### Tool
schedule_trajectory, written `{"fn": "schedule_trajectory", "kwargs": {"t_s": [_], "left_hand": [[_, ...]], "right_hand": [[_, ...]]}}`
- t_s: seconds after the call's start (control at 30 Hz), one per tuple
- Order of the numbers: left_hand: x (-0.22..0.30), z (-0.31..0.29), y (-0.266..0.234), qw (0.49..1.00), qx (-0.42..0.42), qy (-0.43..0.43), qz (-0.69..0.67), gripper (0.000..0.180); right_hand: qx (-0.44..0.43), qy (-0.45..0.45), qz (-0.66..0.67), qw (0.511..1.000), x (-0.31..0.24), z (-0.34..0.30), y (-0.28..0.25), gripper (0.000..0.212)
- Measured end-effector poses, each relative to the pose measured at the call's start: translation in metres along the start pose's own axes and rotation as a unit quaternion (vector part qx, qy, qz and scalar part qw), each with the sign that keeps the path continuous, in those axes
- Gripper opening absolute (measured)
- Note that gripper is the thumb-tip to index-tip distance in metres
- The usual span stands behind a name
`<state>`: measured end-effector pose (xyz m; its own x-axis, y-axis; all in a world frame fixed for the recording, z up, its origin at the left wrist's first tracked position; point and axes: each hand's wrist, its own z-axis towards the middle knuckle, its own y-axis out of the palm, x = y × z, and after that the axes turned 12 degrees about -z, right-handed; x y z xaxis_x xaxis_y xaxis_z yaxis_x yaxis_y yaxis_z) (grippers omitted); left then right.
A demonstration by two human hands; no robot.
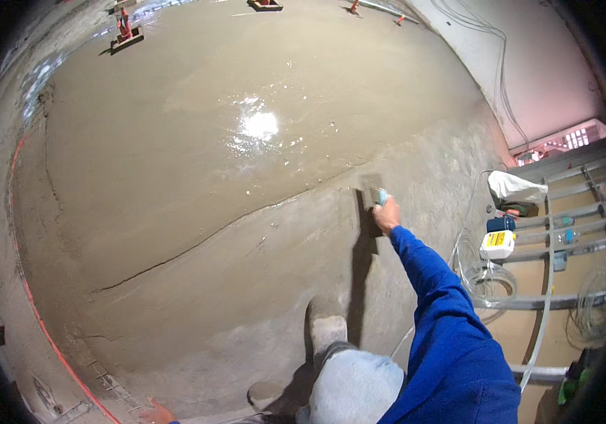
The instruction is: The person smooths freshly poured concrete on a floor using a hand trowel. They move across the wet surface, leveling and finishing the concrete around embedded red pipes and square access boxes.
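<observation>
My right hand (386, 215) is closed round the pale blue handle of a finishing trowel (371, 185), at the end of my outstretched blue-sleeved arm. The trowel's blade is on the grey surface, just beside the edge of a wet cement layer (175, 162). That edge runs as an uneven dark line from the lower left up toward the trowel. Low on the left, my left hand (158, 412) is partly cut off by the frame; the fingers that show are stretched out, with nothing visible in them.
My knee (356, 389) and shoe (329, 331) are at bottom centre. A red hose or cable (41, 318) curves along the left. Box-framed orange fittings (126, 35) stand in the far cement. At right are metal framing (550, 247), a white jug (498, 244) and coiled clear tubing (490, 283).
</observation>
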<state>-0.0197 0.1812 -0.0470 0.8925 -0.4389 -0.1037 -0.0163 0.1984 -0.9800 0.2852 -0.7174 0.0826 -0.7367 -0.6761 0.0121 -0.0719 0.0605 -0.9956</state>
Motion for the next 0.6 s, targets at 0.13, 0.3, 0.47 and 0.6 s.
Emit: {"fn": "schedule_trajectory", "kwargs": {"t_s": [0.13, 0.3, 0.47, 0.6], "left_hand": [[0.026, 0.008, -0.030, 0.998, -0.060, 0.037, -0.001, 0.082], [0.067, 0.025, -0.118, 0.975, -0.190, 0.109, -0.041, 0.078], [0.126, 0.031, -0.286, 0.937, -0.310, 0.130, -0.100, 0.075], [0.188, 0.004, -0.422, 0.910, -0.371, 0.112, -0.148, 0.073]], "right_hand": [[0.049, 0.138, 0.024, 0.989, 0.080, 0.073, 0.040, 0.035], [0.078, 0.178, 0.166, 0.967, 0.114, 0.168, 0.067, 0.028], [-0.021, 0.113, 0.430, 0.896, 0.109, 0.225, 0.046, 0.020], [-0.124, 0.127, 0.457, 0.871, 0.079, 0.225, 0.036, 0.020]]}}
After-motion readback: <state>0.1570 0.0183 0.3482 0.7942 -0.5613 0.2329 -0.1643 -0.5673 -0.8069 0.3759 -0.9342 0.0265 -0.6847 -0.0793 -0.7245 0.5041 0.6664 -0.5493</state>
